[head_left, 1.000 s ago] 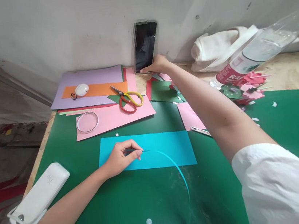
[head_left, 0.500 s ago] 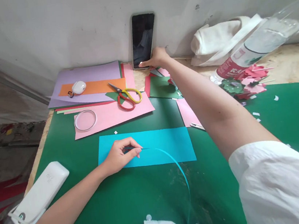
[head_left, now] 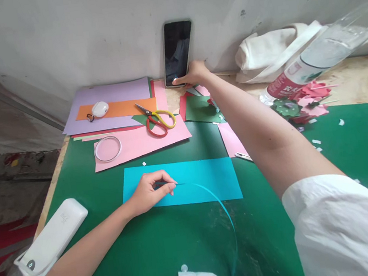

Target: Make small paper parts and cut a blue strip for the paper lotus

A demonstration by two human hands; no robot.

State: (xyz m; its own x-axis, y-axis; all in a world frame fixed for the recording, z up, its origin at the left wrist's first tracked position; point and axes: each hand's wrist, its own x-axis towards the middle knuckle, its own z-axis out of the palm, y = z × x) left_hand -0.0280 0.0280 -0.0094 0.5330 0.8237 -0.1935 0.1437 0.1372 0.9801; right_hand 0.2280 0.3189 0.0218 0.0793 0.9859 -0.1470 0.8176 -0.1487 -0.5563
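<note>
My left hand (head_left: pixel 150 191) rests on a cyan paper sheet (head_left: pixel 209 176) and pinches one end of a thin cyan paper strip (head_left: pixel 222 207), which curves away toward my chest. My right hand (head_left: pixel 193 74) reaches far across the table to a black phone (head_left: pixel 177 50) leaning upright against the wall; a finger touches the bottom of its screen, and the other fingers are curled.
Stacked coloured papers (head_left: pixel 111 100) lie at the back left with a white earbud case (head_left: pixel 99 109), red-and-yellow scissors (head_left: pixel 157 119) and a clear ring (head_left: pixel 107 148). A white device (head_left: pixel 53 239) sits at the left edge. A plastic bottle (head_left: pixel 325 53), white bag (head_left: pixel 271 56) and paper flowers (head_left: pixel 301 104) are at the right.
Both hands stay where they were. The view shifted slightly; the phone's screen stays dark.
</note>
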